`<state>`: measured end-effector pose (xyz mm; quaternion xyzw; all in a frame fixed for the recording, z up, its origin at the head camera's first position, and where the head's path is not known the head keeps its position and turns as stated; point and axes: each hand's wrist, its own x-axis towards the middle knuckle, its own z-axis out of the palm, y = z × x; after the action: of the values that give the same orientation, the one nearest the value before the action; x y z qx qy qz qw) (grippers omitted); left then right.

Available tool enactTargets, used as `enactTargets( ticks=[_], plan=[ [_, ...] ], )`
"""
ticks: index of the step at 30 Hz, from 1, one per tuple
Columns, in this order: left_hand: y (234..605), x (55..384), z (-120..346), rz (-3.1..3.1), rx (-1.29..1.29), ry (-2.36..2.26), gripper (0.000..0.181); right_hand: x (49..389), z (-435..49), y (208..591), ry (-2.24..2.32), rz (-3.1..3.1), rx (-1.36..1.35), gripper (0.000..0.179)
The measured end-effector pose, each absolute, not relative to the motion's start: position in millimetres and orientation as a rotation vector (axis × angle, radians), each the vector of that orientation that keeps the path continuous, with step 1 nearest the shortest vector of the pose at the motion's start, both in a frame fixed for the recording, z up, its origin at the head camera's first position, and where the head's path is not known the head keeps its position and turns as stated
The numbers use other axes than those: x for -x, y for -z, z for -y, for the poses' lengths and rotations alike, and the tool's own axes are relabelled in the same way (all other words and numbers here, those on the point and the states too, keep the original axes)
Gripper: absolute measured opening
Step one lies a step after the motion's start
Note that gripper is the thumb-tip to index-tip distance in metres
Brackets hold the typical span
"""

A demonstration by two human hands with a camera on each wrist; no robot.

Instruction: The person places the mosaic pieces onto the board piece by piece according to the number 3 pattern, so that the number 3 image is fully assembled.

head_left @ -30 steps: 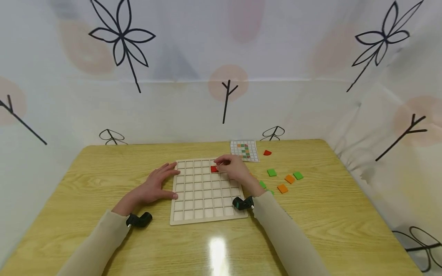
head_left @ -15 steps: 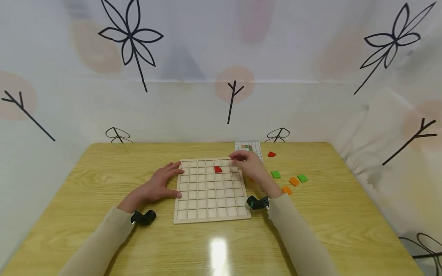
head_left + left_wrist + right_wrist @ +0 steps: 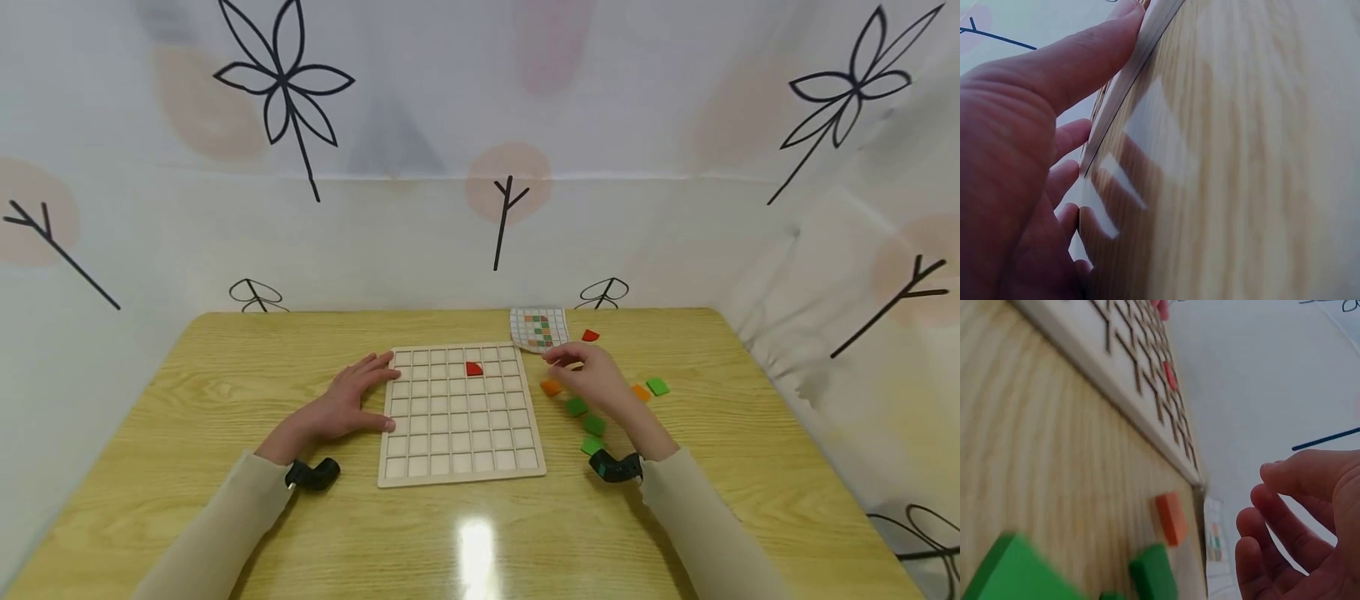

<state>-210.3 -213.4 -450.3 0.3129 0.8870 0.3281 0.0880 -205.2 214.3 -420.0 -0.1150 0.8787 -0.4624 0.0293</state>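
Note:
A pale wooden grid board (image 3: 459, 425) lies on the table, with one red quarter-round tile (image 3: 473, 368) in a cell of its second row. My left hand (image 3: 339, 408) rests at the board's left edge, thumb and fingers spread and touching the rim; the left wrist view shows the thumb (image 3: 1094, 53) on that edge. To the right of the board, my right hand (image 3: 596, 379) hovers over loose tiles. Its fingers are loosely bent, and the right wrist view shows nothing between them. Beneath it lie an orange tile (image 3: 551, 388) and several green tiles (image 3: 594, 425).
A printed pattern card (image 3: 538, 330) lies behind the board's far right corner. Near it is another red tile (image 3: 590, 335). Farther right are a green tile (image 3: 657, 387) and an orange tile (image 3: 641, 392), partly hidden by the right hand. A patterned cloth (image 3: 390, 242) hangs behind the table.
My right hand has left the red tile in the board and moved right, past the board's edge, over the loose tiles. The left hand stays at the board's edge.

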Motion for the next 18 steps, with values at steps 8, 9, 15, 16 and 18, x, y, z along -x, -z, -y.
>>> enactTargets(
  ticks=[8,9,15,16,18],
  plan=[
    [451.3,209.9,212.8,-2.633,-0.922,-0.985,0.081,183.0,-239.4,425.4,1.283,-2.817,0.464,0.019],
    [451.3,209.8,212.7,-2.631,-0.921,-0.987,0.081,180.6,-242.2,426.5,1.267,-2.822,0.472,0.018],
    [452.1,210.0,212.8,-2.626,-0.916,-0.991,0.081,167.8,-253.8,432.6,1.21,-2.826,0.557,0.019],
    [452.2,210.0,212.8,-2.629,-0.915,-0.99,0.081,166.4,-254.4,433.0,1.206,-2.821,0.57,0.019],
    [451.8,209.5,212.7,-2.638,-0.917,-0.986,0.08,165.1,-255.1,434.2,1.186,-2.818,0.581,0.02]
  ],
)
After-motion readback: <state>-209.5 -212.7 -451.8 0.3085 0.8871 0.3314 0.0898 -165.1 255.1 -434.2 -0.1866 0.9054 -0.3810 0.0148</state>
